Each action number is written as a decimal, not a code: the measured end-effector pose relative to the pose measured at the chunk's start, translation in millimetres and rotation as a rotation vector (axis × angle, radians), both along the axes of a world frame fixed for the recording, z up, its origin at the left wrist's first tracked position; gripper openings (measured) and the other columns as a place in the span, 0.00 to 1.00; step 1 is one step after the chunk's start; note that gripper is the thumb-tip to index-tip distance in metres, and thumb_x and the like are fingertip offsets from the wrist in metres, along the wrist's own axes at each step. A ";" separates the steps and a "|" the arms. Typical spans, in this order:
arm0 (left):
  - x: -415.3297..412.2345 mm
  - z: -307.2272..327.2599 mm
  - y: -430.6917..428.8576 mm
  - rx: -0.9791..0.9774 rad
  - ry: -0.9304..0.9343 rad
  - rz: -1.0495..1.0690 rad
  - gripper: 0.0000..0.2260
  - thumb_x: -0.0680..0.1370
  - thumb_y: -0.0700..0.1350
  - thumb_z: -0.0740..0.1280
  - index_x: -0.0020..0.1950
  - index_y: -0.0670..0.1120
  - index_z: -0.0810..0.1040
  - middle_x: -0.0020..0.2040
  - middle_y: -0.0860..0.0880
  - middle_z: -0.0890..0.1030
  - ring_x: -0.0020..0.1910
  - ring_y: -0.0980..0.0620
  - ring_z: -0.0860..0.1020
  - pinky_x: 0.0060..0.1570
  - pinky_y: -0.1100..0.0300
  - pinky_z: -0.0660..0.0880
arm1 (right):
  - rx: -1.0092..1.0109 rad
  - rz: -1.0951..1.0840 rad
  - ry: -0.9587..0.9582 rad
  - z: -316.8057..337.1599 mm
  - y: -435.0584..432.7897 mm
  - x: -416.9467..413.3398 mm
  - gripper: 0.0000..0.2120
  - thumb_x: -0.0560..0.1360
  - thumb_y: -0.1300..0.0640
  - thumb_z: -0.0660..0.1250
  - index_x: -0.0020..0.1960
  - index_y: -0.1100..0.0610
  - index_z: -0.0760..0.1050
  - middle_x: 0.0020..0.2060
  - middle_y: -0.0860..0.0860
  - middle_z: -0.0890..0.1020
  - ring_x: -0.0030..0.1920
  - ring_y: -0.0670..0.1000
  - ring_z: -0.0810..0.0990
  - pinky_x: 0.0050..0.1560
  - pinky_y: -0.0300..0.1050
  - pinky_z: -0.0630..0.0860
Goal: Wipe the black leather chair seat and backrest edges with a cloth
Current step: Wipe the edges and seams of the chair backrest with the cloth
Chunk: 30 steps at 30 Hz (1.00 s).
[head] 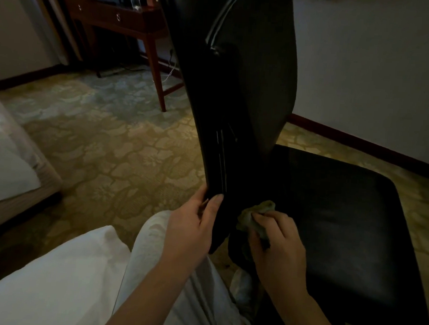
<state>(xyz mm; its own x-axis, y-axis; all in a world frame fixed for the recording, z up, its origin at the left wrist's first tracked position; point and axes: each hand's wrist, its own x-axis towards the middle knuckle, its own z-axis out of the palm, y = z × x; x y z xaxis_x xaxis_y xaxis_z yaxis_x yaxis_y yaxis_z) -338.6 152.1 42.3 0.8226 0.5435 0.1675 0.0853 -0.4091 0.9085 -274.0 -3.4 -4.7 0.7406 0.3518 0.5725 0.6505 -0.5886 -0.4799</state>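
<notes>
The black leather chair stands in front of me, seen from the side. Its tall backrest (247, 94) rises up the middle of the view and its square seat (342, 218) spreads to the right. My left hand (192, 225) grips the lower edge of the backrest, thumb on one face and fingers behind. My right hand (278, 242) holds a crumpled greenish cloth (254, 214) and presses it where the backrest base meets the seat's near corner. Part of the cloth is hidden under my fingers.
Patterned carpet (115, 144) covers the floor. A dark wooden desk (131, 21) stands at the back left, with cables by its legs. A bed corner (12, 166) sits at the left. A white wall with a dark baseboard (363, 142) runs behind the chair. My light trouser leg (167, 291) is below.
</notes>
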 end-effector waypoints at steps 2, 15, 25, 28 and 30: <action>0.0 -0.3 0.1 -0.006 0.000 0.002 0.22 0.79 0.58 0.59 0.69 0.51 0.77 0.49 0.67 0.83 0.49 0.69 0.80 0.43 0.76 0.72 | -0.002 0.002 -0.015 0.6 -2.4 0.5 0.16 0.67 0.64 0.77 0.54 0.57 0.81 0.49 0.50 0.78 0.48 0.51 0.77 0.40 0.39 0.74; -0.7 0.5 0.7 -0.017 0.022 0.009 0.16 0.81 0.54 0.61 0.67 0.53 0.78 0.49 0.69 0.82 0.50 0.70 0.79 0.44 0.76 0.72 | -0.001 0.016 -0.019 0.0 0.5 -0.4 0.13 0.69 0.61 0.76 0.53 0.57 0.80 0.49 0.50 0.77 0.48 0.50 0.78 0.39 0.41 0.78; -0.2 -1.5 0.3 -0.029 0.011 0.004 0.17 0.81 0.54 0.62 0.69 0.53 0.77 0.50 0.68 0.82 0.52 0.70 0.79 0.46 0.76 0.72 | 0.097 0.005 -0.095 17.0 7.7 1.3 0.11 0.71 0.61 0.73 0.53 0.60 0.81 0.48 0.53 0.79 0.47 0.52 0.79 0.41 0.42 0.78; -0.5 -0.4 0.6 -0.045 0.007 -0.004 0.16 0.82 0.52 0.62 0.69 0.54 0.76 0.50 0.71 0.81 0.52 0.72 0.78 0.47 0.77 0.72 | 0.050 0.000 -0.057 6.9 5.8 0.4 0.12 0.69 0.62 0.75 0.52 0.59 0.80 0.48 0.52 0.78 0.47 0.52 0.78 0.36 0.44 0.78; -0.6 -0.1 0.2 -0.040 0.004 -0.004 0.16 0.82 0.52 0.62 0.69 0.54 0.76 0.50 0.72 0.81 0.52 0.72 0.78 0.47 0.77 0.72 | 0.007 -0.002 -0.021 -5.8 1.9 -0.3 0.14 0.68 0.63 0.77 0.52 0.58 0.80 0.48 0.51 0.78 0.47 0.51 0.77 0.34 0.44 0.77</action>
